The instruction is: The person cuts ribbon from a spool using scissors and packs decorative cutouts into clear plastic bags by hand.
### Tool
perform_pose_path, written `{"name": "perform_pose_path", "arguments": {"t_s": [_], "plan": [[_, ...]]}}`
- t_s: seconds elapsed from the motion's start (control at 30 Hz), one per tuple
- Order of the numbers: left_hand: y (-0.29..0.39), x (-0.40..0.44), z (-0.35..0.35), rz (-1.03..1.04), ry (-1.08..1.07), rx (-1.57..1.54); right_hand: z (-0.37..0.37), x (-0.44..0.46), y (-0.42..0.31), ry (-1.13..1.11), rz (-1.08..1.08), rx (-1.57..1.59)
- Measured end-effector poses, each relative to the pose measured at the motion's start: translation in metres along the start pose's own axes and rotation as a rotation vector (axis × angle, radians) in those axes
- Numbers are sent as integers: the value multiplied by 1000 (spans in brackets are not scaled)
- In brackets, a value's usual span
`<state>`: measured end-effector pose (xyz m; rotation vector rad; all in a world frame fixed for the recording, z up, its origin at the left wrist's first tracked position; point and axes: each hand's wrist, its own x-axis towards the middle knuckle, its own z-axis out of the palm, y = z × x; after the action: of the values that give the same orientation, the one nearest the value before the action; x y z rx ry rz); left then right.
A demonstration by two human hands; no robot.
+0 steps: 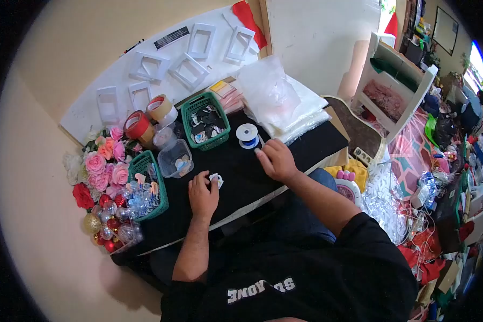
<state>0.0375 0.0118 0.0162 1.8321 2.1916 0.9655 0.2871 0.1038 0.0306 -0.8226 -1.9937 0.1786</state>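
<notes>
My left hand [204, 197] rests on the black cloth, its fingers curled. Its thumb and fingers close on the edge of a small white cut-out piece [217, 181] with a dark print. My right hand [278, 162] is over the cloth beside a white spool [247, 134] wound with blue ribbon. Its thumb and forefinger are apart, pointing at the spool. A thin pale strip [261, 141] lies between the spool and the forefinger; whether they touch I cannot tell. Ahead of my left hand, a clear plastic tub [169, 165] contains small round pieces.
A green basket [228, 129] holds black and white cut-outs; another green basket [162, 203] stands left. Tape rolls [138, 125], pink flowers [96, 162] and baubles [110, 232] crowd the left side. Plastic bags [306, 119] lie at the back right. White frames [202, 42] lie on the white board.
</notes>
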Motion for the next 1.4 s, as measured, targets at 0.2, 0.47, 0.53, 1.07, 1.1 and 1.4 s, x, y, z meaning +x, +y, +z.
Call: {"name": "perform_pose_path", "arguments": {"t_s": [0.2,0.47,0.53,1.07,1.1,1.4], "plan": [[0,0,-6,33,27,-111,-18,39,27,239,121,-127],[1,-6,-5,162,-6,43,-17,77,54,-212,467,-463],[3,-4,-6,94,10,67,-12,78,60,-240,459,-499],[-2,-5,-3,90,7,122,-15,60,64,-240,333,-499],[-2,-4,-4,89,0,115,-14,59,68,-204,291,-487],[1,-5,-6,91,-1,96,-23,69,77,131,331,-215]]}}
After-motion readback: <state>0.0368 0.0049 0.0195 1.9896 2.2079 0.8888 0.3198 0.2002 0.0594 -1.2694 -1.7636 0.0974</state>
